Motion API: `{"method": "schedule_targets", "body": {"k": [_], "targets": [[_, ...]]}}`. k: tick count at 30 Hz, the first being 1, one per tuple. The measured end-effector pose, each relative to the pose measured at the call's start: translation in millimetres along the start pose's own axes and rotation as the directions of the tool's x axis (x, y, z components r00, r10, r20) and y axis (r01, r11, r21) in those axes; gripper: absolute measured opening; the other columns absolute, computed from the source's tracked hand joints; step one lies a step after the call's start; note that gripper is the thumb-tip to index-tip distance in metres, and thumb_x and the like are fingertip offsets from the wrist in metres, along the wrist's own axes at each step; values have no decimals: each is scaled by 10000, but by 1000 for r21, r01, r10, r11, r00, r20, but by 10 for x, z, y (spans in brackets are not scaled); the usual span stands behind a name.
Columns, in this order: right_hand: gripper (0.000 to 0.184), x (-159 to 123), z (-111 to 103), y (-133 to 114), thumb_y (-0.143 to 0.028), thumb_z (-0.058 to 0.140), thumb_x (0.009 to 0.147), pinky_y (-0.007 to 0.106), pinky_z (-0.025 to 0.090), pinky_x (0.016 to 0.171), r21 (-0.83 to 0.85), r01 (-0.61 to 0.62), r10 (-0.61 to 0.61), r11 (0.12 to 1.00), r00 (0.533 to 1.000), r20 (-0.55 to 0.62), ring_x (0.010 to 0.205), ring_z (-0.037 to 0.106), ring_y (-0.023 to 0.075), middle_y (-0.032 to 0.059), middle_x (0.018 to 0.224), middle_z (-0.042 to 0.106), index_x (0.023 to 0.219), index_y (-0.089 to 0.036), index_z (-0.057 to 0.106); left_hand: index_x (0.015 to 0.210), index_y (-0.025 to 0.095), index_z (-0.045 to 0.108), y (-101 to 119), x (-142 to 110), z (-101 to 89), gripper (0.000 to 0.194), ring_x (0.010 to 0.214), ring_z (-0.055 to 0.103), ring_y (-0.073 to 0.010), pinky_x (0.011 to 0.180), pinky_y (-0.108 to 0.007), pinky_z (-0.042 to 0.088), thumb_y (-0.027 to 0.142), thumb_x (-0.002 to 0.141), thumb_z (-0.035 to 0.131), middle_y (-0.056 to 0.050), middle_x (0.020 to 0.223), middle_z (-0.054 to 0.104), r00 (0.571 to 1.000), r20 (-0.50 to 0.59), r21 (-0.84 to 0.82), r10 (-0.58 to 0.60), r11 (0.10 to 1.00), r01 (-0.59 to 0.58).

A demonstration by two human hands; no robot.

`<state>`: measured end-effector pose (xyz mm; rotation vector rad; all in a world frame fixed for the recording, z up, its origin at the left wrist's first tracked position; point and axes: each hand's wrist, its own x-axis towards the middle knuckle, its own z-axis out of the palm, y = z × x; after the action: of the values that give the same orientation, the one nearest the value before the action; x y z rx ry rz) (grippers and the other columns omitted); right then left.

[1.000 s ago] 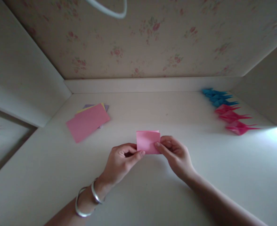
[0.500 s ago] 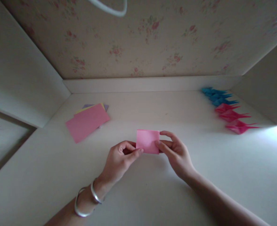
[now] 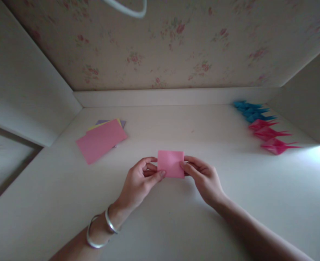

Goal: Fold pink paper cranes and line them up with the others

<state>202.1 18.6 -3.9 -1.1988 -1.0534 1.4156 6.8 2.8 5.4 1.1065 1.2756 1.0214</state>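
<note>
A small folded pink paper point(image 3: 171, 163) is held just above the white table point(image 3: 176, 217), near its middle. My left hand point(image 3: 139, 181) pinches the paper's lower left corner between thumb and fingers; two silver bangles sit on that wrist. My right hand point(image 3: 203, 177) pinches the lower right corner, its thumb on the front face and its fingers behind.
A stack of flat paper sheets point(image 3: 101, 139), pink on top with yellow and purple under it, lies at the back left. Folded blue paper figures point(image 3: 251, 110) and pink paper figures point(image 3: 271, 139) line the back right. Walls enclose the table on three sides.
The paper's top edges, slightly apart a second ago, now lie flush. Both hands have shifted a little and my right fingers have drawn in behind the paper.
</note>
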Motion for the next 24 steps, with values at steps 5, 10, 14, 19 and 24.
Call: {"method": "schedule_targets", "body": {"k": [5,10,14,19,24], "targets": [[266,9,-15,33,-387,736,783,266,544,642,-14,7,-7,1000,1000,4,703,658,164,52,811,756,950,-184,776,1027,160,633,-7,-1,6,369,730,690,-148,666,-231,555,323,744,803,1,762,698,1000,2,-19,-12,1000,12],[279,6,-19,32,-397,732,779,270,540,656,-38,-9,9,999,1000,-2,705,654,166,48,807,745,939,-174,783,989,157,652,-4,1,4,339,696,682,-141,644,-219,541,321,737,808,6,732,695,999,1,-6,-33,999,33],[284,3,-13,16,-393,728,778,267,536,658,-57,-24,24,998,1000,-2,706,653,165,48,817,747,954,-177,783,951,156,667,-14,-1,-3,308,697,676,-140,641,-214,534,330,740,808,-4,738,702,1000,13,-10,-28,1000,28],[281,9,-14,19,-410,723,785,250,516,639,-61,-16,17,998,1000,16,694,639,155,43,805,738,929,-174,773,958,153,671,-36,1,-11,295,708,674,-140,647,-214,532,332,760,797,-9,748,700,999,40,-19,-30,999,30],[312,14,-13,20,-452,704,801,252,515,628,-117,-7,10,993,1000,25,681,639,158,47,782,731,908,-165,766,944,155,678,-50,3,-18,300,711,665,-138,644,-209,525,342,748,805,-8,758,698,999,35,10,-26,1000,26]]}}
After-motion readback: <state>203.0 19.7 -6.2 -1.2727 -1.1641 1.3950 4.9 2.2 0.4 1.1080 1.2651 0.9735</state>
